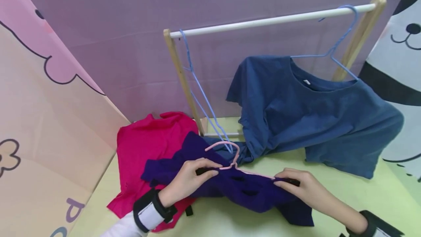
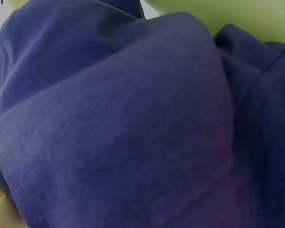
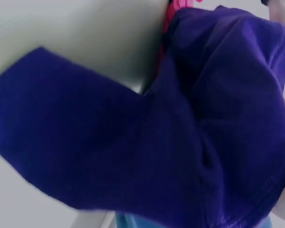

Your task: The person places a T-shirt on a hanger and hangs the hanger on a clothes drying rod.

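A dark purple shirt (image 1: 260,196) hangs bunched between the two hands, its left part lying over a red garment (image 1: 141,156). A pink hanger (image 1: 236,156) sits at its neckline, hook upward and turned to the left. My left hand (image 1: 189,178) pinches the shirt and hanger left of the hook, thumb and fingers together. Out along the hanger's other arm, my right hand (image 1: 302,185) pinches the cloth at the shoulder. Purple cloth (image 2: 123,118) fills most of the left wrist view. In the right wrist view, a sleeve (image 3: 61,128) droops away from the hand.
Behind the hands stands a wooden rack with a white rod (image 1: 269,22). A blue T-shirt (image 1: 315,109) hangs at its right on a blue hanger (image 1: 332,52). Another blue hanger (image 1: 205,100) hangs bare at the left end. Printed cloth walls (image 1: 65,127) enclose the table (image 1: 345,193).
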### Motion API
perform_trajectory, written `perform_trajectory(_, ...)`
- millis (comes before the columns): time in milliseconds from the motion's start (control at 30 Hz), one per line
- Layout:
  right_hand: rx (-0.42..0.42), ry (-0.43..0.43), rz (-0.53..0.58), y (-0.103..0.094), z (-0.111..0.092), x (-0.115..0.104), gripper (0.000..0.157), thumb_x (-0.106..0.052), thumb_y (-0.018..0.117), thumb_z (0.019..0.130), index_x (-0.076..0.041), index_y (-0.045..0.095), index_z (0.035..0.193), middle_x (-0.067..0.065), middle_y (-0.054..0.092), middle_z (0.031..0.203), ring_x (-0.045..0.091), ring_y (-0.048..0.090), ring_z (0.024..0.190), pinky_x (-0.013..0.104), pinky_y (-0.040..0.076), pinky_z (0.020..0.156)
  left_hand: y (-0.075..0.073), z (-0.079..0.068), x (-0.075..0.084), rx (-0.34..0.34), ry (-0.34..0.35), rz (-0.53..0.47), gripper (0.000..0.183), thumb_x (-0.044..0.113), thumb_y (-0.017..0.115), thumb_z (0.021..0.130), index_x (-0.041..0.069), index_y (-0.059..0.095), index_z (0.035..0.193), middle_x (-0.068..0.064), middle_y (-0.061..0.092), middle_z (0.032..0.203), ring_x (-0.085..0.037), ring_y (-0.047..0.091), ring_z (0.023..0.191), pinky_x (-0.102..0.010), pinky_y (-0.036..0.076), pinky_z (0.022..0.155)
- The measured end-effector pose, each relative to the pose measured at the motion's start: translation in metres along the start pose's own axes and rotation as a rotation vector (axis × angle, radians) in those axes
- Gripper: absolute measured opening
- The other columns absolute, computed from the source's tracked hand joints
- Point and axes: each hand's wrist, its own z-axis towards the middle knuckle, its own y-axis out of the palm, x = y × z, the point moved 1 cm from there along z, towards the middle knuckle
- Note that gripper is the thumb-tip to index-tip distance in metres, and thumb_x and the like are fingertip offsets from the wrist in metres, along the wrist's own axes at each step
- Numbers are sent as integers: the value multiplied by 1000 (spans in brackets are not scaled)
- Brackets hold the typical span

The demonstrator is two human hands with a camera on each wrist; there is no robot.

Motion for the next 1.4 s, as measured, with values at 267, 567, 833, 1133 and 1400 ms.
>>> perform_trajectory(267, -63, 170, 47, -31, -18, -2, 20, -1, 60, 81, -14, 66, 94, -9, 62, 85, 3, 57, 73, 18, 45, 59, -1, 2, 2, 16, -16, -6, 15, 2, 63, 79, 1, 66, 94, -5, 66, 87, -10, 59, 84, -25, 47, 72)
perform_trajectory(567, -151, 276, 182, -54, -41, 9, 24, 6, 51, 85, -7, 63, 103, -15, 60, 97, -2, 56, 84, 18, 46, 62, 10, 5, -25, 65, 168, 82, 15, 6, 65, 79, 8, 67, 93, 1, 63, 83, -9, 56, 79, -22, 46, 68)
perform_trajectory(833, -97, 410, 126, -62, -54, 23, 19, 1, 51, 87, -2, 62, 103, -20, 59, 96, -3, 56, 83, 19, 47, 62, 9, 6, -45, 152, 186, 226, 15, 7, 68, 76, 12, 67, 91, 4, 60, 87, -10, 53, 86, -31, 40, 80)
perform_trajectory(1133, 20, 717, -71, -86, -38, 28, 32, -26, 58, 86, -2, 61, 108, -24, 57, 90, -11, 52, 78, 15, 44, 63, -2, -5, -51, 195, 135, 236, 15, 4, 69, 74, 7, 66, 89, 2, 61, 88, -13, 54, 86, -27, 43, 74)
perform_trajectory(1400, 180, 648, -175, -118, -9, 24, 15, -28, 59, 85, -20, 63, 98, -33, 53, 81, -12, 50, 70, 10, 40, 58, -4, -10, -55, 189, 111, 252, 16, 2, 70, 73, 7, 66, 87, 3, 62, 85, -12, 54, 83, -26, 44, 71)
